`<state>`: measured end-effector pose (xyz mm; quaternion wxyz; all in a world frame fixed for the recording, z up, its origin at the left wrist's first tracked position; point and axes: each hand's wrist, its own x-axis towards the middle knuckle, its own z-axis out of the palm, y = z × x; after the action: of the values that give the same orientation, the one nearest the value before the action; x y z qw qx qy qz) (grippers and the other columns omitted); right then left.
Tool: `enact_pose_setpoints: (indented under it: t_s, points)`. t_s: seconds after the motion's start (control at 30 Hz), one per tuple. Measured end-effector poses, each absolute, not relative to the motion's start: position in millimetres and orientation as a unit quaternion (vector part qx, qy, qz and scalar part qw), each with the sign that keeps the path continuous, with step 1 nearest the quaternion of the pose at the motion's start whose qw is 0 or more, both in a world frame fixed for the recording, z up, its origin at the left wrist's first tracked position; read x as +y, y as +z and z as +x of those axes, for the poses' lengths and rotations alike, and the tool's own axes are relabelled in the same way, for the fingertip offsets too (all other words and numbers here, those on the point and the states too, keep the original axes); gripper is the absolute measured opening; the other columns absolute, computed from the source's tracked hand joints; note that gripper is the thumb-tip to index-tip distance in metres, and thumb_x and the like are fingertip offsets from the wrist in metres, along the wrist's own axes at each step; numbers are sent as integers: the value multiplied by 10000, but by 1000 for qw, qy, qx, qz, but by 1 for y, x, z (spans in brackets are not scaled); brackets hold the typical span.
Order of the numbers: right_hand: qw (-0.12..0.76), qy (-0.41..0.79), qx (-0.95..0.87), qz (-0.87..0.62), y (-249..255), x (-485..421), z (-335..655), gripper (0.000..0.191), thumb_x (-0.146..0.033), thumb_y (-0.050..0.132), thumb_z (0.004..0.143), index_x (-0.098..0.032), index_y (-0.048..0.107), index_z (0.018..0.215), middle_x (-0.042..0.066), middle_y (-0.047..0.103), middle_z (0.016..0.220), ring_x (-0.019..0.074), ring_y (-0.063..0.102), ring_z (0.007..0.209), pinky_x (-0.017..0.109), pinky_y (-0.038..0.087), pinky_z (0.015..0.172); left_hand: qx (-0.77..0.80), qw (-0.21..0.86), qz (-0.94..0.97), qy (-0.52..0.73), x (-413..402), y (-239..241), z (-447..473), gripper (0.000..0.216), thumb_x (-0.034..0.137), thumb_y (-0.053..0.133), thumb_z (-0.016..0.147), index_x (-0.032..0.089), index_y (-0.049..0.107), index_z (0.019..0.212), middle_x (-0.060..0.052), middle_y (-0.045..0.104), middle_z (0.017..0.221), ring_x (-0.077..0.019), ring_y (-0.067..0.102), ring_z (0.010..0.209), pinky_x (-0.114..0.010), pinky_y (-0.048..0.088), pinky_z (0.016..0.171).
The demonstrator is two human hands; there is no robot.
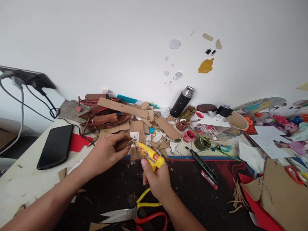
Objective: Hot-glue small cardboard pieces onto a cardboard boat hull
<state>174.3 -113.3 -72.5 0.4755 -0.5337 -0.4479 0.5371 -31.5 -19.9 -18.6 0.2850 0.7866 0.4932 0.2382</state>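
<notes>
My right hand (157,181) is wrapped around the handle of a yellow hot glue gun (149,155), its nozzle pointing up and to the left. In my left hand (104,154) is a small brown cardboard piece (124,144), pinched between thumb and fingers. The nozzle tip is at the right edge of that piece; whether they touch I cannot tell. Below the glue gun lie scissors (132,213) with one yellow and one red handle, partly hidden by my right forearm. Brown model boats (106,120) rest behind my left hand.
A black phone (55,146) and a cable lie at left. Cardboard scraps (168,128), open paint jars (189,136) and a black thermos (182,102) crowd the back. A utility knife (202,165) lies on the dark mat (187,199). Folded cardboard (284,195) stands at right.
</notes>
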Motion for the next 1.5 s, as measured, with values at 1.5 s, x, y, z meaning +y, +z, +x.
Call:
enact_pose_setpoints:
  t_s: [1.5]
  points:
    - [488, 566, -391, -537, -65, -106, 177, 674, -842, 692, 874, -241, 472, 664, -69, 459, 424, 87, 457, 349, 188, 380, 374, 513, 238, 789, 239, -19, -19, -38, 264, 490, 608, 942, 258, 714, 1009, -68, 823, 921, -294, 757, 803, -361, 528, 703]
